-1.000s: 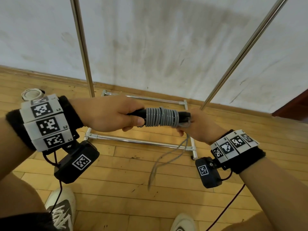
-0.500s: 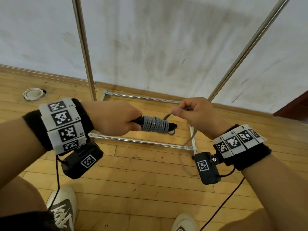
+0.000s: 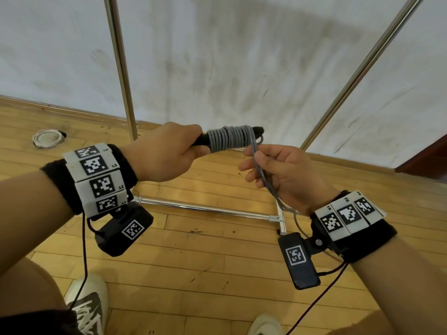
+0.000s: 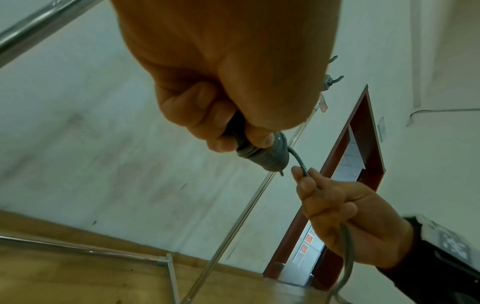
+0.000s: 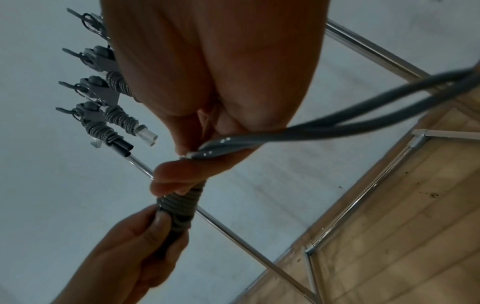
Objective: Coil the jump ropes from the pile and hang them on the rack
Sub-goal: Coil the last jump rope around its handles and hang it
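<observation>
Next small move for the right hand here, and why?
Probably one more turn of the loose rope around the black handles, beside the grey coil. The left hand grips the handles; the right hand pinches the rope, and slack hangs below its wrist.

The head camera looked forward and down from above, both hands mid-frame and the rack's (image 3: 122, 68) poles rising to the top edge. Each wrist camera sat close under its own hand, facing upward along the fingers toward the wall. All three shared the coiled jump rope (image 3: 229, 140) near frame centre.
</observation>
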`<act>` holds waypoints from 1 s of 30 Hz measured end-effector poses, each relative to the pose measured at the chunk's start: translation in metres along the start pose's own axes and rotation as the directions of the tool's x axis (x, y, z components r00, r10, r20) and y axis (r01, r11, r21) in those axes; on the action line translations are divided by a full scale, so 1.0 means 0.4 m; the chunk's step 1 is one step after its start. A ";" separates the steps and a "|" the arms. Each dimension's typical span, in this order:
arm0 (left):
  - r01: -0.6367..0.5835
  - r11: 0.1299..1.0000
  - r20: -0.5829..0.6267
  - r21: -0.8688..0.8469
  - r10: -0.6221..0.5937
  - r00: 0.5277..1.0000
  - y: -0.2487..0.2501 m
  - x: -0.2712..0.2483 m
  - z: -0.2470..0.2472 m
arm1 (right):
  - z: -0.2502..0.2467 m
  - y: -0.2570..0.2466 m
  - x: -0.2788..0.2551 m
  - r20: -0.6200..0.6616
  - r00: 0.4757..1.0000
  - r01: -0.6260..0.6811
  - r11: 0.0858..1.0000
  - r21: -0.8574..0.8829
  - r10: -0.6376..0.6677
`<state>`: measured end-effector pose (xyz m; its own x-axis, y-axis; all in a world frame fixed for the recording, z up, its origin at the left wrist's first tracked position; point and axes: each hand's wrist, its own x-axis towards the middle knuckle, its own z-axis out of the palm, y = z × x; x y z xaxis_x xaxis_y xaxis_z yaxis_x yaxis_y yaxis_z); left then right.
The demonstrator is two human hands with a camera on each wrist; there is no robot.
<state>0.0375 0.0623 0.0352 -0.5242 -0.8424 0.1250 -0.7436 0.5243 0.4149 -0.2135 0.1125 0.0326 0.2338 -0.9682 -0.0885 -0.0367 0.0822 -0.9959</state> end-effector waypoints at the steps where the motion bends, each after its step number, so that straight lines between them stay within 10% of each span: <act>1: 0.000 1.000 -0.021 -0.031 -0.001 1.000 0.004 -0.001 -0.001 | 0.008 0.004 -0.002 0.011 1.000 -0.020 1.000 -0.001 0.020; 7: -0.006 0.989 0.036 -0.146 0.012 0.999 0.020 -0.013 -0.015 | 0.023 0.043 0.000 0.033 0.999 -0.010 0.983 -0.185 0.016; 18: -0.108 0.939 0.181 -0.327 0.174 0.968 0.024 -0.044 -0.040 | 0.007 0.073 0.009 0.175 0.984 -0.028 0.999 -0.027 0.033; 30: -0.070 0.963 0.455 -0.260 0.186 0.871 0.031 -0.068 -0.036 | -0.027 0.083 0.027 0.259 0.965 0.148 0.749 -0.646 0.032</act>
<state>0.0483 0.0899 0.0500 -0.7840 -0.5789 -0.2241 -0.5714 0.5320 0.6249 -0.2227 0.1023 -0.0013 0.4762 -0.8709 -0.1215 -0.6199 -0.2346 -0.7488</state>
